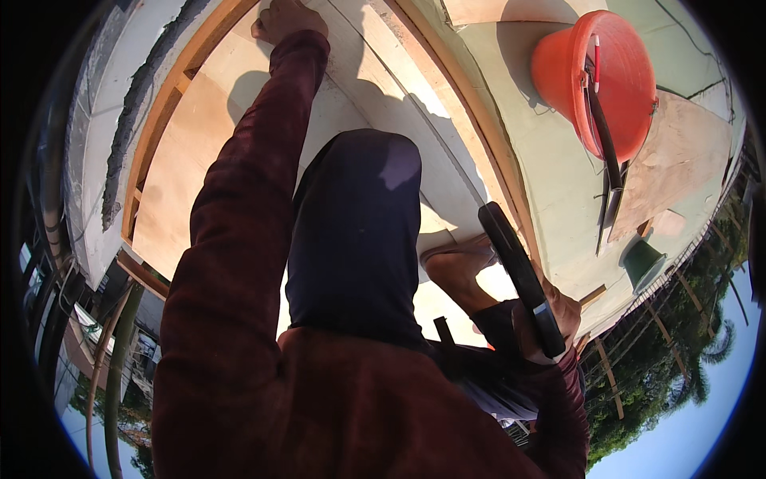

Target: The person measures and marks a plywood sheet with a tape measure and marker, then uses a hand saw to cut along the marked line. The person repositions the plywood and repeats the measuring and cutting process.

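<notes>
My left hand (289, 21) reaches far forward to the top of the head view. Its fingers are curled down against the pale wooden panel (179, 152), and whatever they may hold is hidden. At lower right, my right hand (562, 313) is wrapped around a long black bar-shaped tool (515, 259), with a light band near its lower end. The tool is held tilted beside my bare foot (459, 259), and its exact kind does not show. My bent knee (355, 207) covers part of the panel between my arms.
An orange bucket (554, 68) lies tipped at upper right, with a dark-handled tool (606, 136) and a red-and-white stick at its mouth. A small green bucket (642, 262) and a flat board (678, 164) lie nearby. A wooden batten (159, 120) edges the panel. Trees stand beyond the edge at right.
</notes>
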The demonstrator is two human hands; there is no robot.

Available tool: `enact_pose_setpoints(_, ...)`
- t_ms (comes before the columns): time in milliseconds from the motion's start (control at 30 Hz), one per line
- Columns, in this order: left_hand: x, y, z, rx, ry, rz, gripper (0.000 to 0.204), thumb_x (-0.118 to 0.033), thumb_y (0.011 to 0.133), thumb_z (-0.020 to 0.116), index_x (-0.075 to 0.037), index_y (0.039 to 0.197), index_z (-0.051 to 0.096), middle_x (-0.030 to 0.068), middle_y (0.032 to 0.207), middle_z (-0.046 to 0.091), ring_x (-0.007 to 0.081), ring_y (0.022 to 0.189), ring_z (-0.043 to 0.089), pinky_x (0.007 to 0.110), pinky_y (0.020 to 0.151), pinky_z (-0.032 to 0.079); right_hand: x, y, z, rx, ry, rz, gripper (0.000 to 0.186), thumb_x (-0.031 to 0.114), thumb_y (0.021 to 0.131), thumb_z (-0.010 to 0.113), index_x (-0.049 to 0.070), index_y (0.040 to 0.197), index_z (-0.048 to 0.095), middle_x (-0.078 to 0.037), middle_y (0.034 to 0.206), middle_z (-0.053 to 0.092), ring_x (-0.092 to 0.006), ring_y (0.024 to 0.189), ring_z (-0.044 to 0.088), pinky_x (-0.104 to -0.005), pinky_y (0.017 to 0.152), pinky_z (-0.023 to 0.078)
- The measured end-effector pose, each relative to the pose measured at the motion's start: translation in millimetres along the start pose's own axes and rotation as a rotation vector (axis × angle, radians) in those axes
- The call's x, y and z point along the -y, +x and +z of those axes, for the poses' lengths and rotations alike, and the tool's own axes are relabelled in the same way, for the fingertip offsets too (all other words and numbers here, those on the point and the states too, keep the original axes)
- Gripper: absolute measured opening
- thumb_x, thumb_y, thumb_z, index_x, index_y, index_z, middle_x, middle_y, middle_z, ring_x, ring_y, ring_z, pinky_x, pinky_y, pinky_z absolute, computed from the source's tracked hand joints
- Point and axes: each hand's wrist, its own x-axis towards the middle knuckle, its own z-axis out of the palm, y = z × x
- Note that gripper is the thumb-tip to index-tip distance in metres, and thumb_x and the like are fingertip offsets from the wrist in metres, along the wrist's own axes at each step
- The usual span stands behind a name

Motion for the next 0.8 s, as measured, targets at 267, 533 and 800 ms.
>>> enact_pose_setpoints(267,3,4,-2,0.097,0.044,0.014,0.03,-0.019,0.093,0.055,-0.014,0.122,0.062,0.0093,0.11,0.071,0.0273,0.107,0.064,0.046,0.097,0.039,15,-8,-25,0.078,-0.116,-0.019,0.063,0.005,0.078,0.069,0.004,0.139,0.053,-0.014,0.107,0.073,-0.0264,0.068,0.07,-0.0347,0.059,0.055)
enact_pose_setpoints(533,4,3,-2,-0.041,-0.065,0.078,0.024,-0.007,0.092,0.054,-0.009,0.115,0.061,0.014,0.107,0.068,0.0371,0.104,0.059,0.051,0.09,0.045,-35,19,37,0.079,0.238,0.148,0.052,0.002,0.079,0.066,0.004,0.13,0.059,-0.011,0.076,0.065,-0.0267,0.06,0.062,-0.0337,0.057,0.05)
enact_pose_setpoints(800,1,-4,-1,-0.041,-0.102,0.013,0.022,-0.006,0.091,0.055,-0.01,0.111,0.062,0.0144,0.105,0.069,0.0375,0.102,0.06,0.05,0.09,0.046,12,-20,-26,0.037,-0.199,-0.038,0.061,0.001,0.076,0.065,0.006,0.136,0.056,-0.013,0.097,0.071,-0.0261,0.067,0.069,-0.0358,0.058,0.054)
